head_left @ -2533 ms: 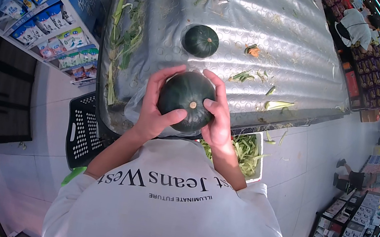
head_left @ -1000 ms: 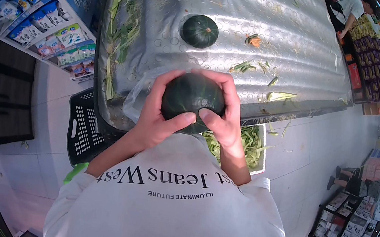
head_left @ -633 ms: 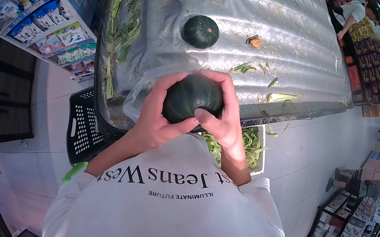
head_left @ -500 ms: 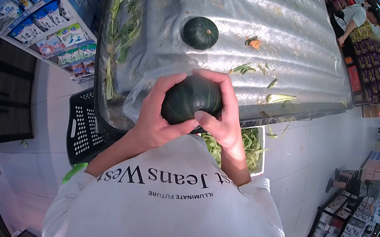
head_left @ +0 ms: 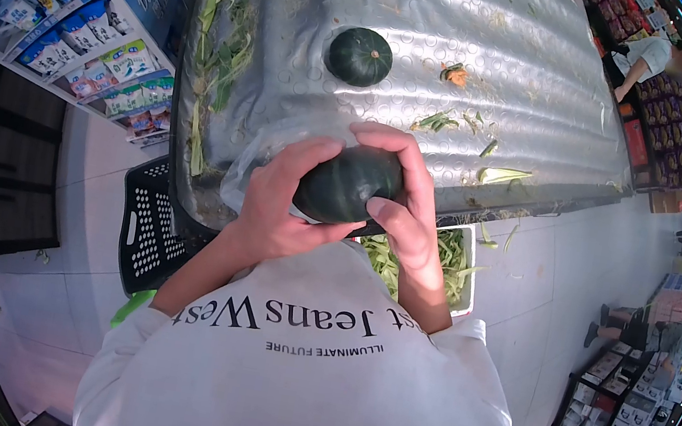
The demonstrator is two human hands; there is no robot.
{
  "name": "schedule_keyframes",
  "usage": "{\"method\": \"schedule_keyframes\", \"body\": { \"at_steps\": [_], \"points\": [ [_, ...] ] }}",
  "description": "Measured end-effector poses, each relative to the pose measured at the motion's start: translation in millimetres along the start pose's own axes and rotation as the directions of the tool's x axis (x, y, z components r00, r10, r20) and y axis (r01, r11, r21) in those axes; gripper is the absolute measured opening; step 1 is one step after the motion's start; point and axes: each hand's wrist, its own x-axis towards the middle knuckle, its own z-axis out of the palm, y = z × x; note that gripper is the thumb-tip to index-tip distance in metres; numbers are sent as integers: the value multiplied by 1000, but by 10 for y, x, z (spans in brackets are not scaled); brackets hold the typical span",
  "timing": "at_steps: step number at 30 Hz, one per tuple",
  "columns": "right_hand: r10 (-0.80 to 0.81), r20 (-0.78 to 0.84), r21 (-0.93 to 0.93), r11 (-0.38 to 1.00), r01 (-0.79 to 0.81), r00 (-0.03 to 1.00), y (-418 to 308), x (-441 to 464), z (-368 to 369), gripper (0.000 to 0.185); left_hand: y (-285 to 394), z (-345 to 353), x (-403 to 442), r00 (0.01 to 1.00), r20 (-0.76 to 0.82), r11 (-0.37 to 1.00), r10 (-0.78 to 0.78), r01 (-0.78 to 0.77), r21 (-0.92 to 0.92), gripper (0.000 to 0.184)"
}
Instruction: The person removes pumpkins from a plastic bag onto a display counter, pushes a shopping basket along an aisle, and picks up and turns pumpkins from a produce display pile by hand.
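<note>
Between my two hands is a dark green pumpkin (head_left: 344, 186), held over the near edge of the silver-covered stand (head_left: 296, 52). My left hand (head_left: 273, 197) is wrapped round its left side, and my right hand (head_left: 413, 212) grips the right side with the thumb on the near face. Clear plastic film (head_left: 245, 165) lies beside my left hand; whether it touches the hand I cannot tell. Farther up the stand rests a second dark green pumpkin (head_left: 361, 57), stem showing.
Leaf scraps (head_left: 227, 59) and a small orange-tipped piece (head_left: 454, 74) litter the stand. Below its edge are a black perforated basket (head_left: 145, 225) and a white box (head_left: 468, 275) of green leaves. A packet rack (head_left: 88, 26) stands left. Another person (head_left: 646, 58) bends at the far right.
The held pumpkin has turned and tilted slightly in my hands, and my right thumb sits a little farther right on it. The person at the far right has shifted.
</note>
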Motion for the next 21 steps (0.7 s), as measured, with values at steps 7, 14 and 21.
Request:
{"method": "schedule_keyframes", "body": {
  "at_steps": [7,14,21],
  "points": [
    [6,-60,-8,1000,-7,998,-12,7,47,49,-23,22,14,996,-3,989,85,-84,119,76],
    [-15,-31,52,998,17,999,2,23,20,50,-51,39,6,997,-29,992,74,-71,106,76],
    [-9,-50,19,1000,10,999,16,27,36,52,-70,41,17,997,-29,994,67,-64,90,74]
  ]
}}
